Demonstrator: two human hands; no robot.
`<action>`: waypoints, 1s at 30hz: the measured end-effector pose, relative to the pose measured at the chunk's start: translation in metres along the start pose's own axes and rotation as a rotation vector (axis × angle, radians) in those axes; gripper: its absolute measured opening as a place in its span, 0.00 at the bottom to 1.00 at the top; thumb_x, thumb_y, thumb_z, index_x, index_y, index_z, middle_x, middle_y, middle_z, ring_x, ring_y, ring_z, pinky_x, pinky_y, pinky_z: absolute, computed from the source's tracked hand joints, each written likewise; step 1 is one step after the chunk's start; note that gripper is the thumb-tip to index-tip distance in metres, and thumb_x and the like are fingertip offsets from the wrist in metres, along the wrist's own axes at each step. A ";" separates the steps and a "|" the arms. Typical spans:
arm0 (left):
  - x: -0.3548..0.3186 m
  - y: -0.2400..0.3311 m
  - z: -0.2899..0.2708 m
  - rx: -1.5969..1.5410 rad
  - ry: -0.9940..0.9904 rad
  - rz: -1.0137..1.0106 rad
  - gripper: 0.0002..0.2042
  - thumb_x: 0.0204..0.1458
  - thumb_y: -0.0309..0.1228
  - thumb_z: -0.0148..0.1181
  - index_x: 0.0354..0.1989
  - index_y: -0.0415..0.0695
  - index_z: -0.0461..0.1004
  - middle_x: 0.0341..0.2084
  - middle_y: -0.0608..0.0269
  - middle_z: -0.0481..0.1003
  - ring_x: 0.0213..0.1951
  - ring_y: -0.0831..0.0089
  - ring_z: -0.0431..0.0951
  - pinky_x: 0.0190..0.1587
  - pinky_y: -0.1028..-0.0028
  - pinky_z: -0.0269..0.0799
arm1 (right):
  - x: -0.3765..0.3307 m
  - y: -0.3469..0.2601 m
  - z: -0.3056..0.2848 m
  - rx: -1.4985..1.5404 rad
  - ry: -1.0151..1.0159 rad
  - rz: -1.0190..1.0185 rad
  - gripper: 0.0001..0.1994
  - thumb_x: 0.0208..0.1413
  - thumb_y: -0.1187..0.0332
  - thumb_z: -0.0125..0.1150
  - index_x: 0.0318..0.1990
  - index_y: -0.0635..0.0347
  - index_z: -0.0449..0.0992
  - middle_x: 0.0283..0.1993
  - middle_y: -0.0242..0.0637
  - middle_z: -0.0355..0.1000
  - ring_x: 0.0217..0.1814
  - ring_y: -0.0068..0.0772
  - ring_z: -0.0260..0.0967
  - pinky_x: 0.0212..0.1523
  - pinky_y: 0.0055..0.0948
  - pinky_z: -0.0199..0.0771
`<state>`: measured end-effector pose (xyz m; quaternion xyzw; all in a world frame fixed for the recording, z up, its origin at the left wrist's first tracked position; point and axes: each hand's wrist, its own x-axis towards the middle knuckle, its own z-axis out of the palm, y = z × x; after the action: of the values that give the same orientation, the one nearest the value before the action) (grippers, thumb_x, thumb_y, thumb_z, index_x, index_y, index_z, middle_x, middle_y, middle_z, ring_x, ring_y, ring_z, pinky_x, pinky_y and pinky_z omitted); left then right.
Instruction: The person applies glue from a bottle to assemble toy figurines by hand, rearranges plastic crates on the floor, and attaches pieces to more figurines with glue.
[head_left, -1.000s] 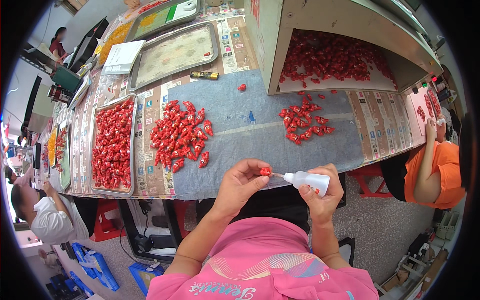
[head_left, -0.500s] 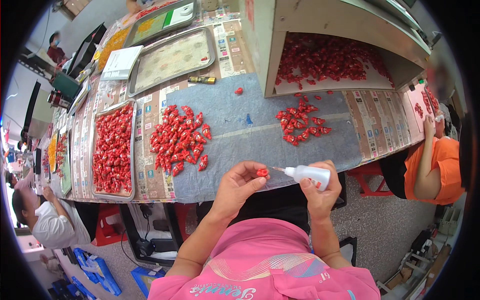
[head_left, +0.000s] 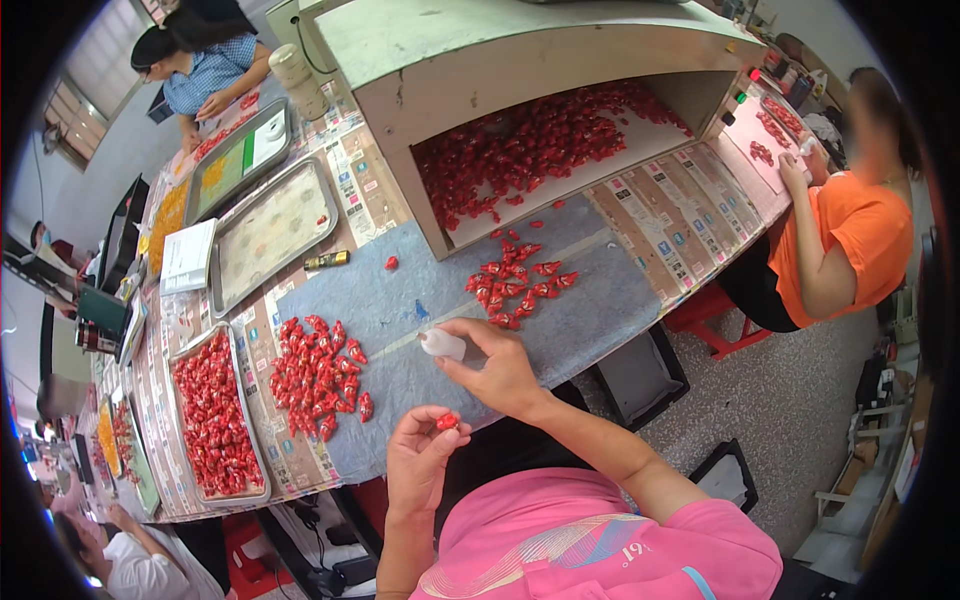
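Observation:
My left hand (head_left: 418, 462) is closed, pinching a small red figure-like piece (head_left: 447, 421) between thumb and fingertips just off the table's near edge. Ahead of it and to the right, my right hand (head_left: 500, 368) grips a small white squeeze bottle (head_left: 443, 345) above the blue-grey cloth (head_left: 400, 290). The bottle is apart from the red piece, and its thin tip is hard to make out. To the left of my hands lies a pile of red pieces (head_left: 315, 378). A looser group of red pieces (head_left: 512, 285) sits beyond my right hand.
A metal tray (head_left: 262, 440) full of red pieces stands at the left; another tray (head_left: 325, 228) lies farther back. A large open-fronted box (head_left: 400, 120) holds many red pieces. A black-and-gold cylinder (head_left: 327, 260) rests near the cloth. Co-workers sit around, one in an orange shirt (head_left: 850, 240).
My right hand has moved left and forward over the cloth with the bottle, away from the red piece. My left hand keeps its pinch. The whole view has turned and shifted.

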<state>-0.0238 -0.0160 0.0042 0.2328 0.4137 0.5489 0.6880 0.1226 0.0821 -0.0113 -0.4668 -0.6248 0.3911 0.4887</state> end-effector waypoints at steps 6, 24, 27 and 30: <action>0.000 -0.001 0.005 -0.044 -0.042 -0.023 0.14 0.50 0.18 0.62 0.46 0.37 0.71 0.40 0.57 0.76 0.41 0.68 0.79 0.44 0.71 0.78 | 0.005 -0.011 -0.026 -0.100 0.037 -0.154 0.16 0.48 0.73 0.66 0.47 0.62 0.75 0.48 0.43 0.75 0.51 0.37 0.74 0.50 0.31 0.72; 0.002 -0.013 0.015 -0.155 -0.092 -0.054 0.13 0.52 0.20 0.61 0.47 0.39 0.71 0.43 0.55 0.75 0.40 0.69 0.79 0.44 0.71 0.78 | 0.105 0.053 -0.123 -0.698 0.114 -0.366 0.08 0.48 0.75 0.61 0.38 0.59 0.78 0.37 0.43 0.74 0.41 0.45 0.72 0.41 0.37 0.73; 0.005 -0.015 0.008 -0.256 -0.169 -0.050 0.14 0.55 0.20 0.58 0.51 0.39 0.71 0.45 0.57 0.75 0.45 0.69 0.77 0.50 0.70 0.76 | 0.066 -0.002 -0.115 -0.276 -0.018 -0.056 0.08 0.52 0.75 0.61 0.40 0.61 0.78 0.38 0.38 0.74 0.39 0.32 0.73 0.42 0.28 0.73; 0.007 -0.012 0.012 -0.301 -0.148 -0.109 0.15 0.56 0.21 0.58 0.52 0.39 0.71 0.47 0.56 0.75 0.46 0.69 0.77 0.51 0.70 0.75 | 0.013 -0.018 -0.098 0.118 -0.146 0.120 0.07 0.54 0.75 0.63 0.40 0.64 0.78 0.40 0.33 0.73 0.40 0.22 0.71 0.44 0.22 0.72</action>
<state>-0.0069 -0.0117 -0.0009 0.1443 0.2870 0.5479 0.7725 0.2137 0.0931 0.0301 -0.4439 -0.6057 0.4886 0.4442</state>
